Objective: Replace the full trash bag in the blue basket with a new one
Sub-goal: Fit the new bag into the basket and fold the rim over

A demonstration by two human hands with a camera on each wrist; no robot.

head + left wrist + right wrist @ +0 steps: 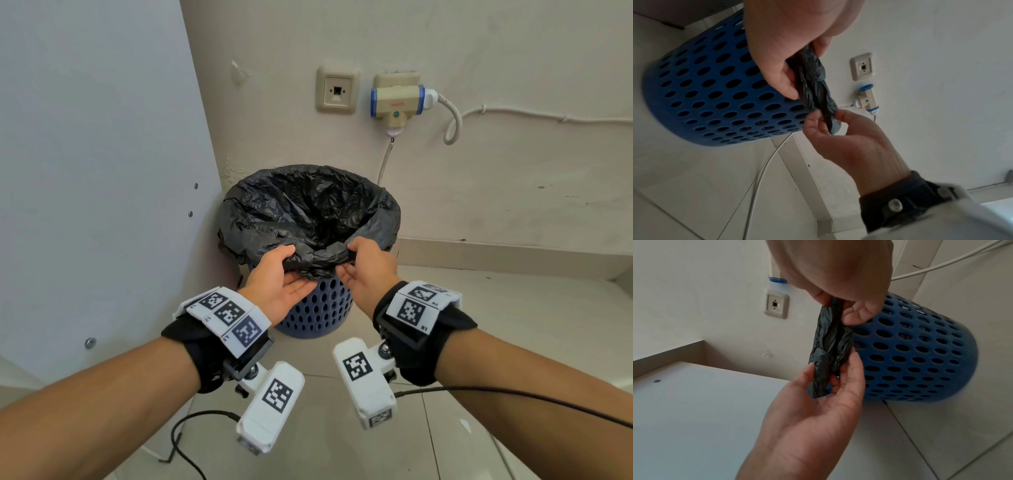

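A blue perforated basket stands on the floor against the wall, lined with a crumpled black trash bag whose edge folds over the rim. Both hands hold the bunched near edge of the bag. My left hand grips it from the left, thumb on top. My right hand pinches it from the right. In the left wrist view the left hand and right hand hold the twisted strip of bag beside the basket. The right wrist view shows that strip of bag too.
A grey cabinet panel stands close on the basket's left. On the wall behind are a data socket and a plug adapter with white cables hanging down. Black cables trail over the tiled floor near my wrists.
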